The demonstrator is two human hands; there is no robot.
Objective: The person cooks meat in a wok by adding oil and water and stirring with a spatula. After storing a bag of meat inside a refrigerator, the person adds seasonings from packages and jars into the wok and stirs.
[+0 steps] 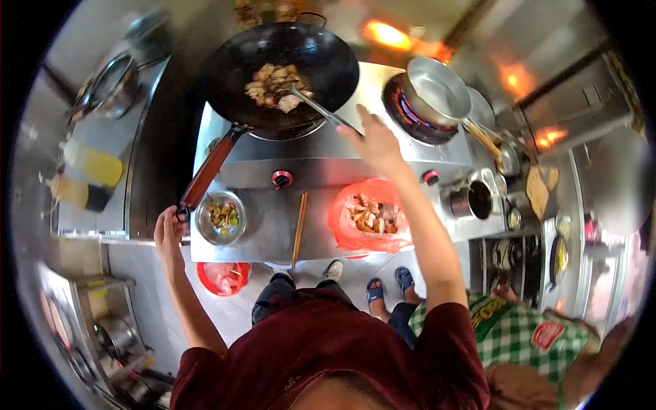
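– Wok [321, 58]: position and control?
– On the left burner [301, 134], food [272, 90] inside. The left hand [169, 229] has its fingers curled closed on the end of the handle [212, 167].
– Right hand [376, 142]?
– At the tail of the spatula [313, 104], fingers partly extended; whether they grip cannot be told. A loose hold could let the spatula slip and flick food out.
– Other hazards?
– With the handle held only at its end, a jerk could tilt the wok or knock the bowl [239, 222] just beside. The pot [437, 82] sits off-centre on a lit right burner [425, 132]; a stray right arm [432, 246] could catch it.
– Worktop [270, 239]?
– Chopsticks [300, 225] overhang the front edge, liable to be brushed off. The bag [365, 240] lies near the right arm; contact could drag it.
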